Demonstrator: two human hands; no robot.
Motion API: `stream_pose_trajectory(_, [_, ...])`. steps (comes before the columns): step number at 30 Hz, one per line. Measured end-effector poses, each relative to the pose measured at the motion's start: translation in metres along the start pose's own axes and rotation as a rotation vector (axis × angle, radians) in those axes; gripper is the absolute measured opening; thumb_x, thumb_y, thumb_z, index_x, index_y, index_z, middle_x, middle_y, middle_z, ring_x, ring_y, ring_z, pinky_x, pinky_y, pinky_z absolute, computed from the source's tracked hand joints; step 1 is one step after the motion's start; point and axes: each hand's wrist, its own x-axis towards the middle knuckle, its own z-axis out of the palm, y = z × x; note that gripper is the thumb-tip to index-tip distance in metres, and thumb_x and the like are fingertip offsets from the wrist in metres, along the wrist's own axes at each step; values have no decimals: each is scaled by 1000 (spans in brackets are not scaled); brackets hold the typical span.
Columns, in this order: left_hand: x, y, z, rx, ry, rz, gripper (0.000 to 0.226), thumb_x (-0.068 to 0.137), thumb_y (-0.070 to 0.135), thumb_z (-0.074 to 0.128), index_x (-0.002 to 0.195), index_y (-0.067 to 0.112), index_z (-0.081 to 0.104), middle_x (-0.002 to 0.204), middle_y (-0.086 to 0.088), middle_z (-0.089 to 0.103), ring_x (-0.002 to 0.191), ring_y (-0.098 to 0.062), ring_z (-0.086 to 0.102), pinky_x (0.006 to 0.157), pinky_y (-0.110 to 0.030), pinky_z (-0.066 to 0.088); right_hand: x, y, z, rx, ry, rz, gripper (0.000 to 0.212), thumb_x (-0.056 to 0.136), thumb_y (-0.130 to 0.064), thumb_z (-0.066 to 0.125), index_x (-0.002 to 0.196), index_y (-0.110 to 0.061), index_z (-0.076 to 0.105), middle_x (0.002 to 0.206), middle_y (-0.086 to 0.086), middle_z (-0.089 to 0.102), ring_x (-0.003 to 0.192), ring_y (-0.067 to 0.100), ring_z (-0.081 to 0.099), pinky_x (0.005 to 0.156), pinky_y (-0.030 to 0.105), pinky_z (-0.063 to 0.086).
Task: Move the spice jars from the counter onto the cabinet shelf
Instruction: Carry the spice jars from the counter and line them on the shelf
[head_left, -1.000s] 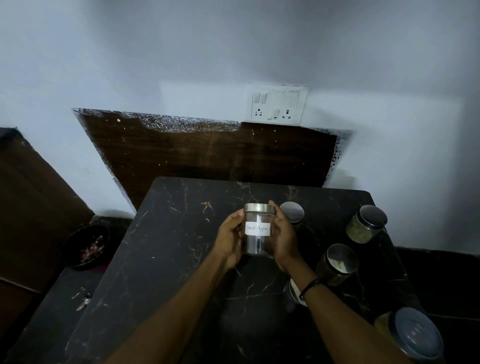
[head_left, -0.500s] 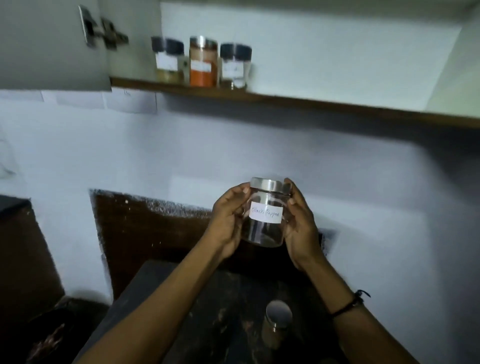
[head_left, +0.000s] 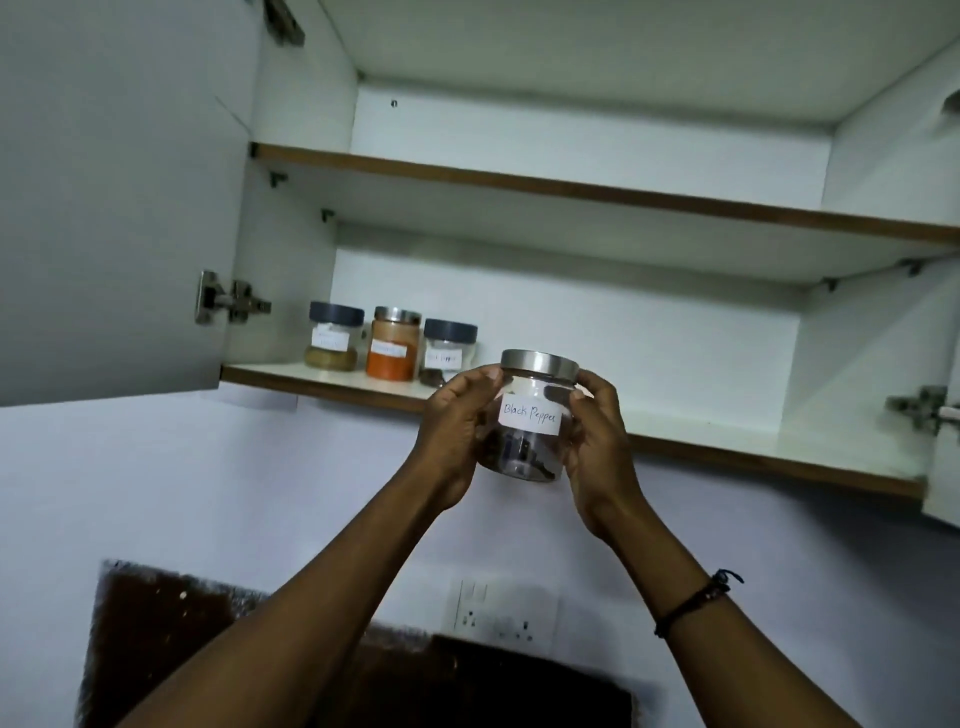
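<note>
A clear glass jar (head_left: 530, 421) with a steel lid and a white label reading "Black Pepper" is held up in front of the lower cabinet shelf (head_left: 727, 447). My left hand (head_left: 452, 431) grips its left side and my right hand (head_left: 597, 441) grips its right side. The jar's base is level with the shelf's front edge. Three jars stand at the shelf's left end: a dark-lidded jar of brownish powder (head_left: 334, 336), a steel-lidded jar of orange powder (head_left: 394, 344) and a dark-lidded clear jar (head_left: 448, 347). The counter is out of view.
The cabinet's left door (head_left: 114, 208) stands open, with a hinge (head_left: 228, 299) on its inner side. An upper shelf (head_left: 597, 189) sits above. A right door edge with a hinge (head_left: 924, 405) shows at the frame's right. A wall socket (head_left: 498, 613) lies below.
Both hands have lifted the black pepper jar from the counter up to the lower shelf. The view has tilted up, so the counter and its jars have dropped out of sight.
</note>
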Motion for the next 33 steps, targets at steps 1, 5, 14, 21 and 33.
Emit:
stream_pose_trajectory(1, [9,3,1,0,3,7,19,93,32,65,106,19,67,106,-11,74,97,-24,67,74,-32,54,9,-1,1,-33,33,1,18,100,-20,44,111,-29,55,107,0,70,95,18,68,68,30,55])
stream_pose_trajectory(5, [48,12,5,62,25,49,21,92,31,67,107,17,68,113,-10,74,103,-22,66,82,-31,52,50,-8,3,-176,96,-7,5,100,-21,45,102,-22,48,115,4,65,91,21,57,66,31,47])
stream_pose_trajectory(14, [133,18,7,283,149,70,21,98,35,57,101,19,70,103,-21,70,85,-25,59,73,-37,53,144,4,13,-461,83,6,13,99,-21,43,107,-15,51,102,4,59,80,19,57,77,43,53])
stream_pose_trajectory(21, [176,-5,3,437,250,80,26,101,29,51,98,12,70,104,-14,71,100,-31,65,91,-43,54,190,33,10,-517,110,122,19,93,-9,47,104,-12,61,114,17,63,91,30,61,84,51,55])
stream_pose_trajectory(33, [191,-22,-8,729,400,150,20,97,15,57,95,9,76,100,-13,73,94,-31,67,88,-44,57,197,65,12,-579,116,117,32,88,0,48,111,-14,66,108,16,67,89,33,65,81,48,59])
